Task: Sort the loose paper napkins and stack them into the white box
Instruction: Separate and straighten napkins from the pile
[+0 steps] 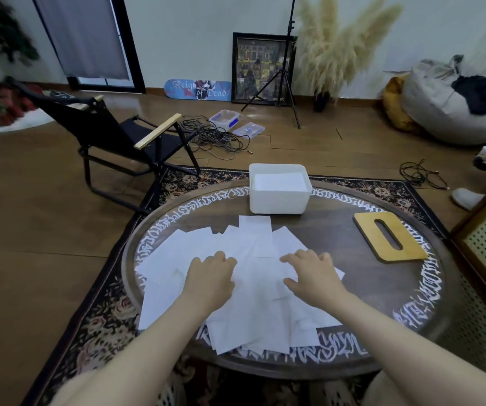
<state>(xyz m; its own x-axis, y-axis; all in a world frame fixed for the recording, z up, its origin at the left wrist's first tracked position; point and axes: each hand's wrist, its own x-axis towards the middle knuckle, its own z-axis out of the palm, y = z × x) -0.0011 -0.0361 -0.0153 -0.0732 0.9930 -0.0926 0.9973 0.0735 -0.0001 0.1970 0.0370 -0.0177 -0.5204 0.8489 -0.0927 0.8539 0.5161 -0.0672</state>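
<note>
The napkins [236, 288] are thin, matt white paper, faintly creased. The box [278, 200] looks like smooth matt white plastic. The desk [338, 230] is dark glossy wood, and the lid [390, 237] is pale smooth wood.

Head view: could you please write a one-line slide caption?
Both hands, left hand and right hand, rest on loose napkins before the white box.
</note>
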